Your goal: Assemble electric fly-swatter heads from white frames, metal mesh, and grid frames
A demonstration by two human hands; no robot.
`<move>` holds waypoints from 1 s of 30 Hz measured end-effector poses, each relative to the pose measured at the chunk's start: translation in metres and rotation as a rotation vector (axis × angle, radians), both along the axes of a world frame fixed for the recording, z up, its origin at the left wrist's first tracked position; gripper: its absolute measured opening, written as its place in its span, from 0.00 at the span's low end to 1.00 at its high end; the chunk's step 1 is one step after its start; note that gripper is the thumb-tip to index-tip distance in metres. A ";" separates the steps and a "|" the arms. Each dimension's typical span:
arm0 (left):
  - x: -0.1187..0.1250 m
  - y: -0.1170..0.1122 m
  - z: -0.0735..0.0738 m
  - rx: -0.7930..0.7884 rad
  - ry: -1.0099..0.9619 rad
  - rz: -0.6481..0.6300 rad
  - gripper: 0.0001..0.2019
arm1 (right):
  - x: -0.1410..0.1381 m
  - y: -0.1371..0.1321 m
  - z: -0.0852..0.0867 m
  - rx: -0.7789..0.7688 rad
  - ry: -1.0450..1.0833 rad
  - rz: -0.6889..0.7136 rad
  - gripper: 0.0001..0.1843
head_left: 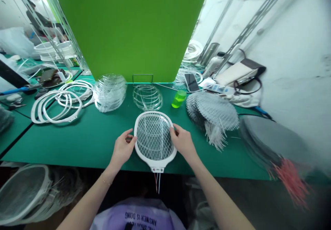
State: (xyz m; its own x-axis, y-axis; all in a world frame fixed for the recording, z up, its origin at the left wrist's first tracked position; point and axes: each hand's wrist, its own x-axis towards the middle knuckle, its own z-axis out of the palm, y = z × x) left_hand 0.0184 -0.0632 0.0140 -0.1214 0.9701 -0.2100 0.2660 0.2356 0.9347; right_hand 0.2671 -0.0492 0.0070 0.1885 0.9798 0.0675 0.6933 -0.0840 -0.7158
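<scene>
A white oval racket head (155,137) with a metal mesh lies at the front edge of the green table, its neck toward me. Red and white wires (157,183) hang from the neck over the edge. My left hand (124,146) pinches the left side of the rim between thumb and fingers. On the opposite side, my right hand (181,138) grips the rim with its thumb on top. Just behind the racket head lies a small pile of clear plastic oval frames (147,98).
Left stand a taller stack of clear frames (110,92) and loose white rings (55,106). At right are a green cup (178,99), a phone (191,82), grey mesh sheets with white wires (217,109) and a stack with red wires (274,137). A green board (131,30) rises behind.
</scene>
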 end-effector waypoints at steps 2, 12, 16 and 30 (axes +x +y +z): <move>0.001 0.000 -0.002 0.040 0.090 -0.031 0.20 | -0.002 0.001 -0.001 -0.010 -0.068 0.005 0.24; 0.005 -0.004 -0.005 0.223 0.459 -0.154 0.16 | -0.019 -0.006 0.000 -0.184 -0.494 -0.024 0.23; 0.007 -0.011 -0.005 0.262 0.553 -0.172 0.18 | -0.018 -0.007 -0.004 -0.176 -0.540 0.006 0.24; 0.030 -0.005 -0.015 0.504 0.962 -0.765 0.29 | -0.040 -0.030 -0.011 0.153 -0.608 0.159 0.38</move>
State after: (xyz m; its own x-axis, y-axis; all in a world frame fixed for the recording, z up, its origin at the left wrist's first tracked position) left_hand 0.0486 -0.0685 -0.0009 0.5897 0.8060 0.0515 0.7759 -0.5831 0.2409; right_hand 0.2272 -0.0796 -0.0036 -0.0741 0.9634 0.2575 0.9744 0.1249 -0.1869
